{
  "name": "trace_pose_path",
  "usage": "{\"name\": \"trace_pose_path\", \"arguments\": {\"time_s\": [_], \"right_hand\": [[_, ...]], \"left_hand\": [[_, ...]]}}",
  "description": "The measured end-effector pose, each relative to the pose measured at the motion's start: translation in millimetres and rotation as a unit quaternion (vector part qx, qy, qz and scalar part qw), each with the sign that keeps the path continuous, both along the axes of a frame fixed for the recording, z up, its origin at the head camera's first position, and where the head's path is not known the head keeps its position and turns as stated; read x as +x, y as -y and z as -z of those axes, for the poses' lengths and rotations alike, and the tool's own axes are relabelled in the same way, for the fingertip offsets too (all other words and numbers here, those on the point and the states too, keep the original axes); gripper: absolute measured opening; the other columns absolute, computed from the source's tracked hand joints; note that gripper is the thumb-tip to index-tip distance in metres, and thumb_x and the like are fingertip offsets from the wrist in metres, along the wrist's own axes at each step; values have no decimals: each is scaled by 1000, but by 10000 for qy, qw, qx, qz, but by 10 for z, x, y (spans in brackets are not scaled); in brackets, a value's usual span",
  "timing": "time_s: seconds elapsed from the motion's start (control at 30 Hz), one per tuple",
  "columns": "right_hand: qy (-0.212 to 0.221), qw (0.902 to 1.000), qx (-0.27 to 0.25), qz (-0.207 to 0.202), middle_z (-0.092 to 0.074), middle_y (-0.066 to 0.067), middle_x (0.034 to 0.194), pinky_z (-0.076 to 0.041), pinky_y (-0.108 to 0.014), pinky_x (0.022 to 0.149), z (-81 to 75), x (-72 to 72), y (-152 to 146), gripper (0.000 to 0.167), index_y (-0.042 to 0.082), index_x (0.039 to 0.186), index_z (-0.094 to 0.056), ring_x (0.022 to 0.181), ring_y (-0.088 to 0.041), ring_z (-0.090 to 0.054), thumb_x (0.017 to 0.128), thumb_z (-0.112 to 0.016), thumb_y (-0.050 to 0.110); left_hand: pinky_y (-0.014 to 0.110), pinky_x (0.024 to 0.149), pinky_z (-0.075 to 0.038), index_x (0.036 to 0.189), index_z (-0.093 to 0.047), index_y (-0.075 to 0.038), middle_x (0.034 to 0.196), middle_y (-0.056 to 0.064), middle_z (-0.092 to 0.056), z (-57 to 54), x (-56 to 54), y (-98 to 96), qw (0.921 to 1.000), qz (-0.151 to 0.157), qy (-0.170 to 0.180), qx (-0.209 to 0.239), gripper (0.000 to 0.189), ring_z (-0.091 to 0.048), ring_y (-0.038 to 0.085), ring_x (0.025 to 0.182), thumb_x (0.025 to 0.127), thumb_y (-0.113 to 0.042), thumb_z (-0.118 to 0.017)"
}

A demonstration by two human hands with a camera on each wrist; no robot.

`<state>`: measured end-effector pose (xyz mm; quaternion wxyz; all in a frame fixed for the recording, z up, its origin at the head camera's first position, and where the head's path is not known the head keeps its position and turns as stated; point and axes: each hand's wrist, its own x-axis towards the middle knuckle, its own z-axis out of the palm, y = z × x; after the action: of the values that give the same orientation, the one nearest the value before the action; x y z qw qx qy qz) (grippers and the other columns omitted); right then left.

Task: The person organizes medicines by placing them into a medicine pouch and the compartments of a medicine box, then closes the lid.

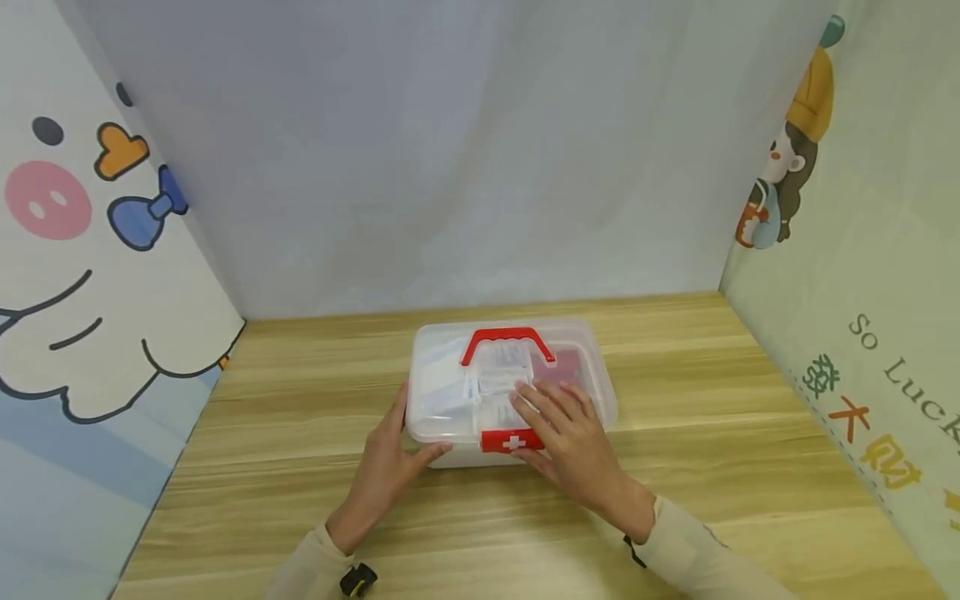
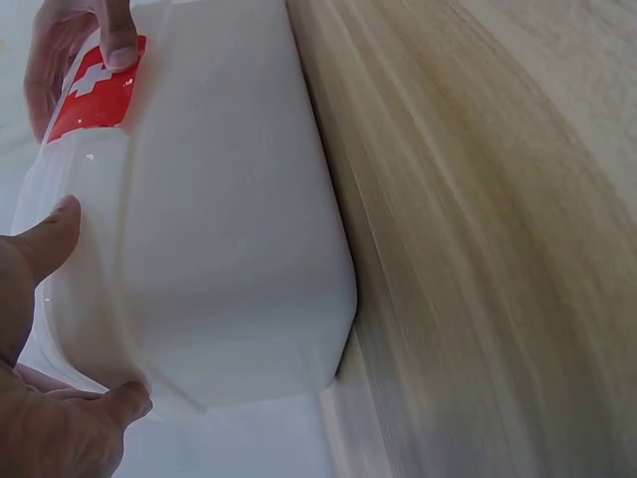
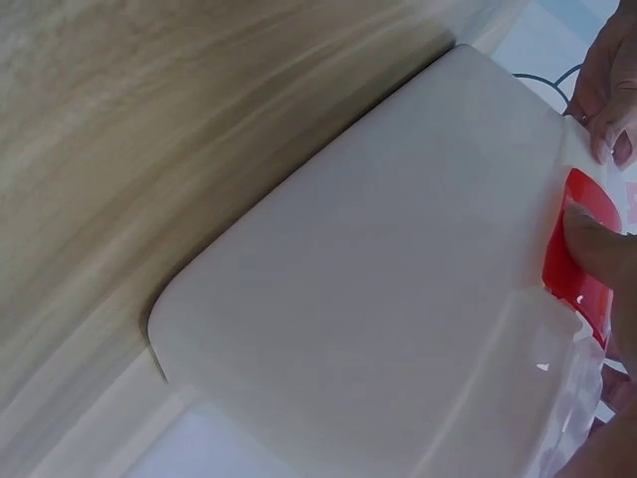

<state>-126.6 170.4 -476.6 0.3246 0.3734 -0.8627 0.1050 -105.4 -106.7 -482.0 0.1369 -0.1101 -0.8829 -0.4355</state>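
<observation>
A first-aid box (image 1: 442, 358) of translucent white plastic sits on the wooden table, its lid on. Through the lid show white packets and something dark pink. A red carry handle (image 1: 507, 333) lies on the lid, and a red latch (image 2: 100, 98) with a white cross is at the front edge. My left hand (image 1: 381, 467) grips the front left corner, thumb at the front, fingers along the left side. The right hand (image 1: 577, 446) lies over the front right of the lid, its thumb pressed on the latch (image 3: 567, 264) and its fingers on top.
The wooden table (image 1: 300, 375) extends around the box. A grey back wall (image 1: 480, 167) and two side panels with cartoon prints enclose it; the left one (image 1: 75, 333) shows a white figure, the right one (image 1: 840, 275) a small character and lettering.
</observation>
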Motion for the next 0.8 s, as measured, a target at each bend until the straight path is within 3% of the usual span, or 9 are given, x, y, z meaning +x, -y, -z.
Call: {"name": "trace_pose_path", "arguments": {"time_s": [0.33,0.53,0.8], "right_hand": [[-176,9998,-37,-25,-55,-8,142,-34,-48,110,53,-15,2,85,13,140,-54,131,-29,-48,68,-87,42],[-184,9998,-53,21,-54,-8,143,-33,-48,112,86,-34,-3,85,13,141,-52,132,-29,-48,70,-85,44],[-373,9990,-243,-85,-56,-8,142,-34,-48,111,110,-47,10,80,12,140,-54,130,-30,-50,72,-84,45]], "left_hand": [[51,111,-39,158,-12,-6,159,18,-29,-5,9,84,9987,369,260,-228,106,-39,35,142,80,-29,-81],[47,111,-39,158,-14,-5,159,18,-29,-15,0,76,9982,267,528,-37,87,-38,33,142,94,-38,-64],[49,110,-40,156,-17,0,157,21,-31,-37,19,52,9984,202,525,35,84,-42,34,140,95,-34,-64]]}}
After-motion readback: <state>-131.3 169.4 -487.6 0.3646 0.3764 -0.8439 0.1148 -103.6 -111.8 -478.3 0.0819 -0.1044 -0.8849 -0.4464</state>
